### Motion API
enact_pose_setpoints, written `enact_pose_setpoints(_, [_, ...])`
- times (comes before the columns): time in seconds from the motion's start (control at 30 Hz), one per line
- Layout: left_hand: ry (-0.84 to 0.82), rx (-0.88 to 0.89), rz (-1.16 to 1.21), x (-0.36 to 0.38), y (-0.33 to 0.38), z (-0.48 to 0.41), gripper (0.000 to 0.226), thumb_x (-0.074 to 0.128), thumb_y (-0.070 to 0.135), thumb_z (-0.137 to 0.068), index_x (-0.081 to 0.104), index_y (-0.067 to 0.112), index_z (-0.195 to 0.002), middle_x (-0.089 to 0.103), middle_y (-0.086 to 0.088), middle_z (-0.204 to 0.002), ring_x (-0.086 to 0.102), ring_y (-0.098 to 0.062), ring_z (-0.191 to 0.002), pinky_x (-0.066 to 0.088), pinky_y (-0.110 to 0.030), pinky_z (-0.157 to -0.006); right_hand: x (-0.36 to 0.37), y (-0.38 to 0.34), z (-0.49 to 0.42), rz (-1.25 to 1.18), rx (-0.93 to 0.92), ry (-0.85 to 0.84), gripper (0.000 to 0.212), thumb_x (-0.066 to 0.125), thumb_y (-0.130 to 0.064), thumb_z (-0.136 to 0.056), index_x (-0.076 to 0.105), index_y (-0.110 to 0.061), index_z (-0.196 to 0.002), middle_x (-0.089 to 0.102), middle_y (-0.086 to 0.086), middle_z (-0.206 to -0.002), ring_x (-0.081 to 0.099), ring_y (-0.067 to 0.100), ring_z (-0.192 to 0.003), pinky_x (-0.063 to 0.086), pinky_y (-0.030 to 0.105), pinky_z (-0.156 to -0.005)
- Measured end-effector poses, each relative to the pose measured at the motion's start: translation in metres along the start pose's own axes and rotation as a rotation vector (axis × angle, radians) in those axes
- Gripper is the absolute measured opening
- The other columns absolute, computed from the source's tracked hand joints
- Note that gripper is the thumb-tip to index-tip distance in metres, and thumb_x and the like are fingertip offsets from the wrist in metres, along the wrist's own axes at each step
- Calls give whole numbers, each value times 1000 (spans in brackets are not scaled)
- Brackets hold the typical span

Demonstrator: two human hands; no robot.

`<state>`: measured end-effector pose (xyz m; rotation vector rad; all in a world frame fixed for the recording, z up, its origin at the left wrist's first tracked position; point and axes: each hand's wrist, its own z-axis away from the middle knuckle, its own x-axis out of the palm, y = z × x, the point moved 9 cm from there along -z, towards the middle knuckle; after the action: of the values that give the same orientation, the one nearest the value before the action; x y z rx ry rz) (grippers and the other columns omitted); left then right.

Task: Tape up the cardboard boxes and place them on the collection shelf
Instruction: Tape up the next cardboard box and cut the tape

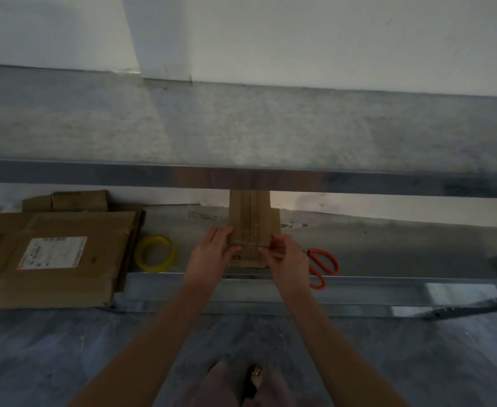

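Cardboard box (251, 227): narrow, brown, lying lengthwise away from the person on the lower shelf (388, 248), approx. centre of view. A seam runs down the middle of its top. Its far end is hidden behind the front rail (358, 183) of the upper shelf (241, 127), and its near end is close to the lower shelf's front edge. Can't tell whether it's fully resting or slightly lifted.

Both hands are on the near end. The left hand (212, 254) grasps the box's left side, fingers along the edge and thumb tip at the near face. The right hand (285, 259) grasps the near right corner, fingers curled in and thumb pointing twd the left thumb. Both forearms are bare and reach in from the bottom of the frame.

Just right of the right hand are orange-handled scissors (322, 265), flat on the same shelf, with the blades mostly hidden behind the hand. Left of the left hand, a bit apart, is a yellow tape roll (155, 252) near the shelf's front edge. Further left, touching or nearly touching the roll, is a stack of flattened cardboard (100, 289) with a white label (52, 253) on top, overhanging the shelf front. Behind it are smaller folded cardboard pieces (65, 199).

The upper shelf is grey and bare-looking, with a white wall (300, 39) behind it. Below is a grey floor (65, 348). Lighting is dim and detail soft.
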<state>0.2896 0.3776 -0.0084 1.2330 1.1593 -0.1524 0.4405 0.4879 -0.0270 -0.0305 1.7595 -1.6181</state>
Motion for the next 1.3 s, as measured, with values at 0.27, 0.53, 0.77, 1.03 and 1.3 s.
enact_pose_setpoints(0.27, [-257,112,236,6,-20,-5,68,76,3,-77,49,34,-130,36,1,-141,58,-15,-112,51,-29,-96,-8,3,-5,108,-124,-285,63,66,-2,-87,47,-41,-132,68,-12,-111,66,-2,-100,52,17,-91])
enact_pose_setpoints(0.53, [-223,135,271,9,-11,-9,70,81,9,-69,51,33,-128,39,7,-144,49,-7,-123,46,-28,-102,-13,4,-14,72,-98,-235,44,75,-4,-82,63,-33,-113,70,-13,-98,67,-2,-93,55,24,-92])
enact_pose_setpoints(0.77, [-133,2,411,18,-10,3,58,82,21,-73,54,30,-124,35,8,-140,48,-15,-127,48,-37,-102,-5,13,6,-232,50,-151,36,73,-21,-87,63,-49,-107,68,-9,-109,65,3,-99,55,24,-85])
enact_pose_setpoints(1.03, [-138,-237,450,9,-30,17,72,76,29,-81,38,30,-142,39,5,-144,48,-13,-123,46,-37,-102,30,34,36,-611,361,16,29,68,-32,-89,54,-34,-115,63,-4,-114,63,11,-104,57,39,-89])
enact_pose_setpoints(1.3, [-159,-273,591,-2,-49,48,62,68,12,-88,43,41,-136,29,9,-147,41,-17,-132,48,-31,-100,55,60,58,-724,695,76,46,79,-34,-80,58,-11,-112,61,3,-106,59,12,-93,58,37,-81])
